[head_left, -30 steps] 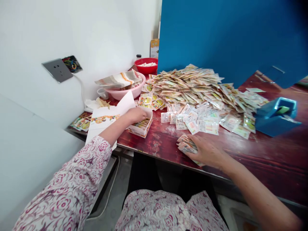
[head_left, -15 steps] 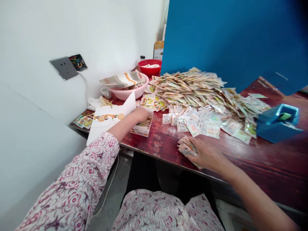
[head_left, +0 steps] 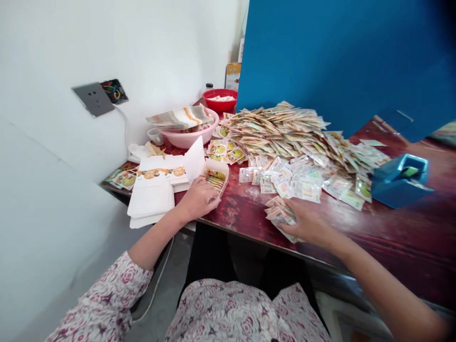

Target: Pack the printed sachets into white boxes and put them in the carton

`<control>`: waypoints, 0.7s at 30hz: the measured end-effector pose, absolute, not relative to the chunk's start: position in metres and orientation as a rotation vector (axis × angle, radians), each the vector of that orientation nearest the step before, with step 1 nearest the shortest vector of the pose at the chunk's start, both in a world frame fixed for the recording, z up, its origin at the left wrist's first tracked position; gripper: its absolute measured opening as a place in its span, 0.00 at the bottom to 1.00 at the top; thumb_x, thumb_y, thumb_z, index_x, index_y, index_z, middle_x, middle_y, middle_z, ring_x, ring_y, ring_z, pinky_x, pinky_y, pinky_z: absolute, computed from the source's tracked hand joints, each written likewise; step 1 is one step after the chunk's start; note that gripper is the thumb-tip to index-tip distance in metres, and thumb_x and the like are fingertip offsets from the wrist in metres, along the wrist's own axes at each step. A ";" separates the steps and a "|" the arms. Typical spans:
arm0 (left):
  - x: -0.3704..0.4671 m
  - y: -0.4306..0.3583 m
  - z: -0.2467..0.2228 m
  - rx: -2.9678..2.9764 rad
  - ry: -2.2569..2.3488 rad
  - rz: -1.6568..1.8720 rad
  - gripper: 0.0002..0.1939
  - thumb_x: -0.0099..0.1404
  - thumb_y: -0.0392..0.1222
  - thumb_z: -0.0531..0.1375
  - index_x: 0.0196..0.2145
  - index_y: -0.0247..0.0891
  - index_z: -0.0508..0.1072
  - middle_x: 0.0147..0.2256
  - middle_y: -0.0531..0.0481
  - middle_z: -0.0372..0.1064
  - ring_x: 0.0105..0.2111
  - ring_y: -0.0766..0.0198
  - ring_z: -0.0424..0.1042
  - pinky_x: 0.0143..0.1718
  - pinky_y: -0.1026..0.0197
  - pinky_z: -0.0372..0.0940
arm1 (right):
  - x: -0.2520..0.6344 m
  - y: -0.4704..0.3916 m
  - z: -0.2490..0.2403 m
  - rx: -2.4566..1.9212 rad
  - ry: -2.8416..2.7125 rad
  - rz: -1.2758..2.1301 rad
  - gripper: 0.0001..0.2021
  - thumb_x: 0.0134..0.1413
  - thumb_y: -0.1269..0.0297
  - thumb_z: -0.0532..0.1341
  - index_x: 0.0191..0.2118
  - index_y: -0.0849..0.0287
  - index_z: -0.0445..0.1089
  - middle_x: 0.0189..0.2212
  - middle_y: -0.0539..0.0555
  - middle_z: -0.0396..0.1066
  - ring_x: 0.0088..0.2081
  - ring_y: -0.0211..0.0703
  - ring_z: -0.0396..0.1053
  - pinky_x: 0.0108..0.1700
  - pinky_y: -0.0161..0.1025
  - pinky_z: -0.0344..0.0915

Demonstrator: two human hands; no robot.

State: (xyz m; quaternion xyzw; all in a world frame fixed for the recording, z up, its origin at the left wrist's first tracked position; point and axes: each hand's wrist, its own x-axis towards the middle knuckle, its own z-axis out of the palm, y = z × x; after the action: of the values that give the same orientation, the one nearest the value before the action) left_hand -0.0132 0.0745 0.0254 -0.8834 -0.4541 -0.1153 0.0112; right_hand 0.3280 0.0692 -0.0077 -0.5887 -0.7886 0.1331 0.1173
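My left hand (head_left: 200, 197) is at the near end of a small open carton (head_left: 221, 183), its fingers curled over the near wall. Inside the carton stands a row of sachets (head_left: 214, 180), partly covered by my fingers. My right hand (head_left: 308, 223) grips a small stack of sachets (head_left: 280, 213) near the table's front edge, thumb on the near side. Just beyond it lie loose clear-faced sachets (head_left: 308, 187), in front of a large heap of sachets (head_left: 278, 130).
Flattened white cartons (head_left: 151, 197) lie left of my left hand. Behind them are a pink basin (head_left: 192, 138), a white cup (head_left: 156, 136) and a red basin (head_left: 221, 105). A blue tape dispenser (head_left: 399, 183) stands to the right. A blue panel (head_left: 320, 61) rises behind the heap.
My left hand has drawn back from inside the carton to its near end, uncovering the sachet row and the flattened cartons. My right hand still holds its stack, now tilted slightly differently.
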 end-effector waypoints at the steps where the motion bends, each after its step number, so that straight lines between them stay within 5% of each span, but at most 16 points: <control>1: -0.017 0.072 0.025 -2.797 -1.340 -0.402 0.16 0.71 0.42 0.55 0.27 0.38 0.75 0.30 0.48 0.74 0.36 0.60 0.71 0.56 0.50 0.60 | 0.332 0.073 -0.007 -1.788 -2.279 0.419 0.25 0.46 0.52 0.66 0.50 0.59 0.72 0.39 0.62 0.79 0.39 0.58 0.77 0.42 0.47 0.70; 7: -0.033 0.048 0.017 -2.705 -1.094 -0.927 0.11 0.72 0.42 0.56 0.36 0.40 0.77 0.39 0.48 0.77 0.44 0.59 0.73 0.64 0.45 0.54 | 0.342 0.086 0.002 -2.041 -1.987 0.649 0.29 0.51 0.50 0.64 0.55 0.62 0.68 0.41 0.61 0.79 0.40 0.55 0.77 0.39 0.43 0.70; 16: -0.034 0.023 -0.015 -2.231 -1.197 -1.617 0.11 0.67 0.31 0.59 0.45 0.41 0.75 0.44 0.45 0.74 0.48 0.57 0.73 0.53 0.49 0.69 | 0.298 0.074 0.007 -2.120 -2.582 0.152 0.32 0.53 0.54 0.65 0.60 0.67 0.61 0.47 0.71 0.75 0.48 0.65 0.74 0.43 0.47 0.66; 21: -0.031 0.026 -0.025 -1.880 -1.564 -2.041 0.17 0.69 0.39 0.60 0.55 0.42 0.69 0.51 0.44 0.69 0.53 0.57 0.70 0.58 0.50 0.65 | 0.308 0.078 0.004 -2.043 -2.654 0.113 0.26 0.53 0.53 0.63 0.54 0.64 0.65 0.46 0.69 0.75 0.48 0.64 0.74 0.46 0.48 0.65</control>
State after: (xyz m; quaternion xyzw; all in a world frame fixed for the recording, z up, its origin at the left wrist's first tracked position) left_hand -0.0312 0.0258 -0.0249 -0.5902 -0.4910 -0.6404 -0.0220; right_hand 0.3083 0.0782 0.0042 -0.6062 -0.7876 0.0337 -0.1048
